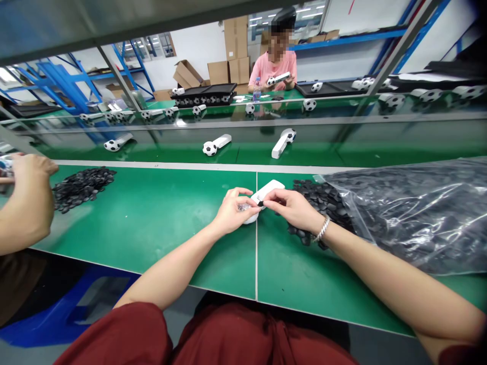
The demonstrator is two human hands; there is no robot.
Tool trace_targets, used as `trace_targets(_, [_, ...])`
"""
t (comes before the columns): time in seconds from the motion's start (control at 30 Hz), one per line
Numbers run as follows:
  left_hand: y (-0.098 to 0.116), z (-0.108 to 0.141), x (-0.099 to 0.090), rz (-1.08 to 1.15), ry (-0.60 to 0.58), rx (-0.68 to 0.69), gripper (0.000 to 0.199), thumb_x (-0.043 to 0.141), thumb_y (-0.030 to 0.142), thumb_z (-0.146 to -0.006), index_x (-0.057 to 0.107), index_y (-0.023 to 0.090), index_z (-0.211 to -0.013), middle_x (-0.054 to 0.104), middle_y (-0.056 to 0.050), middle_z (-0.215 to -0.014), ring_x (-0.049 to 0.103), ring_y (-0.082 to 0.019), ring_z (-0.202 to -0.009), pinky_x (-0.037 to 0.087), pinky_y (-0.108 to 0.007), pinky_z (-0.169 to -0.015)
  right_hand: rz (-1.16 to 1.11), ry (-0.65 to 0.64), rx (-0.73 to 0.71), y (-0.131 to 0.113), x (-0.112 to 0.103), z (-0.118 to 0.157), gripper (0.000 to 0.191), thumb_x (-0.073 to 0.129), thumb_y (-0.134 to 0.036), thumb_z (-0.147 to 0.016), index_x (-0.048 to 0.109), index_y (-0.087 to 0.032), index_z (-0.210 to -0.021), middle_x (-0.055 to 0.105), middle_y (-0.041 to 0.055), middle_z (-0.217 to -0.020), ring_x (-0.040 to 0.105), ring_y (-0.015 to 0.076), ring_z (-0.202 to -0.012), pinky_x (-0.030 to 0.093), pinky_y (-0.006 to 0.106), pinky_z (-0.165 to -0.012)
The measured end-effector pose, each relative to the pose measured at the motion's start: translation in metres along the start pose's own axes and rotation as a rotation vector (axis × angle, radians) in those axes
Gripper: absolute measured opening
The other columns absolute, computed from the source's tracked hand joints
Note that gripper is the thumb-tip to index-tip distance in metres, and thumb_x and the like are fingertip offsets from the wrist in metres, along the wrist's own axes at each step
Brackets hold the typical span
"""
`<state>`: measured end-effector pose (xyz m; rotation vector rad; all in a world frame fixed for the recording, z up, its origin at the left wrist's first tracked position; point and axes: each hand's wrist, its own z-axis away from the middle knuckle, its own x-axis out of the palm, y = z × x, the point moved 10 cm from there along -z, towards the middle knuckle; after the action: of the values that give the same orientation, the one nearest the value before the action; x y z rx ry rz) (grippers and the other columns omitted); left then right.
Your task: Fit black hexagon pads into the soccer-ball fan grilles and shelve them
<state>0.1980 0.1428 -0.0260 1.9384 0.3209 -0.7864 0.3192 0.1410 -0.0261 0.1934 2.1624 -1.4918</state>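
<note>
In front of me on the green bench lies a white device (272, 187) with a long flat handle and a round ball-shaped head. My left hand (235, 210) grips the head end, its fingers covering much of it. Between thumb and forefinger, my right hand (292, 205) pinches a small black piece (261, 204) against the device, close to where head and handle meet. Just right of that hand a pile of black pieces (323, 200) is spread on the bench, partly hidden by my wrist.
A clear plastic bag (414, 213) full of black pieces fills the right side. Another black pile (83, 187) lies at left, near a co-worker's arm (28, 203). White devices with soccer-ball heads (209, 148) rest beyond the bench's pale strip. Opposite sits a person in pink (274, 68).
</note>
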Motion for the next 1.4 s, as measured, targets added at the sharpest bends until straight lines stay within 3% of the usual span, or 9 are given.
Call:
trace_targets(0.2, [0.009, 0.000, 0.002, -0.018, -0.018, 0.068, 0.005, 0.065, 0.029, -0.075, 0.066, 0.023, -0.076, 0.059, -0.002, -0.102, 0.049, -0.021, -0.104, 0.035, -0.040, -0.096, -0.067, 0.006, -0.039, -0.004, 0.001, 0.003, 0.019, 0.056, -0.034, -0.077, 0.053, -0.016, -0.073, 0.057, 0.0000, -0.067, 0.050, 0.0105, -0.059, 0.042, 0.024, -0.057])
trace_targets(0.33, [0.014, 0.001, 0.004, 0.002, -0.047, 0.102, 0.005, 0.065, 0.028, -0.075, 0.065, 0.023, -0.076, 0.060, -0.001, -0.100, 0.050, -0.020, -0.102, 0.036, -0.039, -0.095, 0.059, 0.026, -0.136, -0.017, 0.000, 0.007, 0.014, 0.056, -0.031, -0.079, 0.052, -0.017, -0.075, 0.059, 0.0008, -0.071, 0.053, 0.0113, -0.063, 0.044, 0.024, -0.060])
trace_targets(0.5, [0.020, 0.003, 0.005, -0.037, -0.069, 0.144, 0.008, 0.060, 0.028, -0.079, 0.064, 0.022, -0.076, 0.060, -0.002, -0.099, 0.050, -0.020, -0.103, 0.036, -0.039, -0.094, 0.193, -0.055, -0.213, -0.032, 0.006, 0.010, 0.019, 0.048, -0.022, -0.083, 0.059, -0.019, -0.098, 0.066, 0.0028, -0.084, 0.060, 0.0138, -0.078, 0.046, 0.026, -0.072])
trace_targets(0.6, [0.016, 0.002, 0.002, -0.059, -0.053, 0.112, 0.007, 0.064, 0.027, -0.075, 0.064, 0.022, -0.079, 0.058, -0.003, -0.098, 0.050, -0.021, -0.102, 0.036, -0.038, -0.093, 0.318, -0.094, -0.259, -0.036, 0.010, 0.010, 0.018, 0.047, -0.020, -0.083, 0.063, -0.019, -0.092, 0.067, 0.0045, -0.094, 0.060, 0.0155, -0.085, 0.045, 0.027, -0.077])
trace_targets(0.73, [-0.001, 0.001, 0.003, -0.085, -0.096, -0.026, 0.047, 0.077, 0.031, -0.056, 0.056, 0.019, -0.097, 0.052, -0.006, -0.106, 0.047, -0.025, -0.104, 0.039, -0.039, -0.091, 0.345, -0.100, -0.242, -0.029, 0.012, 0.009, 0.012, 0.051, -0.021, -0.082, 0.061, -0.016, -0.085, 0.066, 0.0053, -0.087, 0.059, 0.0154, -0.079, 0.044, 0.026, -0.072])
trace_targets(0.8, [-0.007, 0.001, 0.007, -0.086, -0.145, -0.069, 0.052, 0.076, 0.031, -0.057, 0.053, 0.019, -0.102, 0.052, -0.006, -0.104, 0.049, -0.024, -0.100, 0.041, -0.038, -0.088, 0.348, -0.079, -0.240, -0.027, 0.011, 0.009, 0.010, 0.053, -0.022, -0.081, 0.060, -0.015, -0.080, 0.063, 0.0051, -0.081, 0.057, 0.0148, -0.075, 0.044, 0.025, -0.069])
trace_targets(0.97, [-0.014, 0.001, 0.009, -0.022, -0.183, -0.113, 0.047, 0.070, 0.026, -0.061, 0.052, 0.018, -0.103, 0.052, -0.004, -0.101, 0.054, -0.021, -0.092, 0.043, -0.035, -0.083, 0.249, -0.090, -0.151, -0.017, 0.012, 0.007, 0.011, 0.053, -0.019, -0.081, 0.061, -0.016, -0.088, 0.065, 0.0023, -0.080, 0.057, 0.0129, -0.071, 0.043, 0.024, -0.067])
trace_targets(1.1, [-0.017, 0.002, 0.012, 0.024, -0.204, -0.133, 0.048, 0.068, 0.024, -0.061, 0.051, 0.017, -0.106, 0.052, -0.005, -0.103, 0.054, -0.021, -0.092, 0.044, -0.034, -0.082, 0.125, -0.116, -0.096, -0.010, 0.017, 0.005, 0.008, 0.054, -0.019, -0.080, 0.062, -0.017, -0.080, 0.065, 0.0012, -0.078, 0.058, 0.0135, -0.073, 0.044, 0.026, -0.070])
trace_targets(1.4, [-0.014, 0.002, 0.014, 0.048, -0.185, -0.117, 0.045, 0.069, 0.027, -0.063, 0.051, 0.017, -0.104, 0.052, -0.005, -0.100, 0.053, -0.022, -0.091, 0.043, -0.036, -0.082, 0.003, -0.118, -0.110, -0.002, 0.027, 0.000, 0.003, 0.062, -0.019, -0.075, 0.063, -0.017, -0.073, 0.065, 0.0004, -0.074, 0.059, 0.0143, -0.072, 0.045, 0.027, -0.070])
